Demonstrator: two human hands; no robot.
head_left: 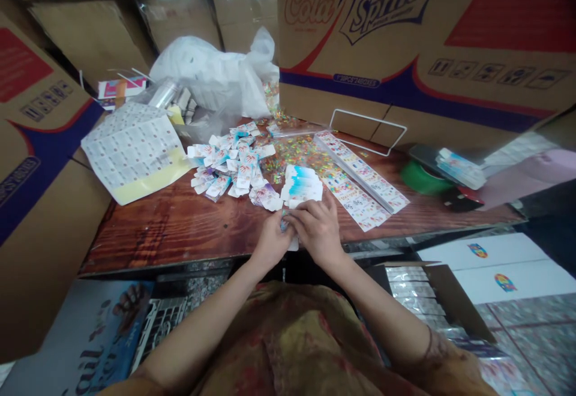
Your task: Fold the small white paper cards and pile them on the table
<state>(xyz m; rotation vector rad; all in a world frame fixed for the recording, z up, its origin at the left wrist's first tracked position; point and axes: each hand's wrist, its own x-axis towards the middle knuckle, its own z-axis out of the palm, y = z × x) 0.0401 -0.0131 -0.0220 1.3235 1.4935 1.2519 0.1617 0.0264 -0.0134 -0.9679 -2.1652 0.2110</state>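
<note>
At the near edge of the wooden table (171,246), my left hand (271,241) and my right hand (318,231) meet with fingers closed around a small printed carton (284,223). Most of the carton is hidden by the fingers; a white end shows beneath them. Just beyond my fingertips lies a neat stack of flat white-and-blue cartons (301,186). To its left spreads a loose heap of similar small cartons (240,162), some with purple print. Behind the stack, many tiny coloured pieces (292,153) are scattered on the table.
Printed strips (360,180) lie right of the stack, near a white wire frame (369,114) and a green roll (420,177). A sticker sheet (139,150) and plastic bags (211,72) are at left. Large cardboard boxes (405,96) wall the back; an open box (454,288) stands below right.
</note>
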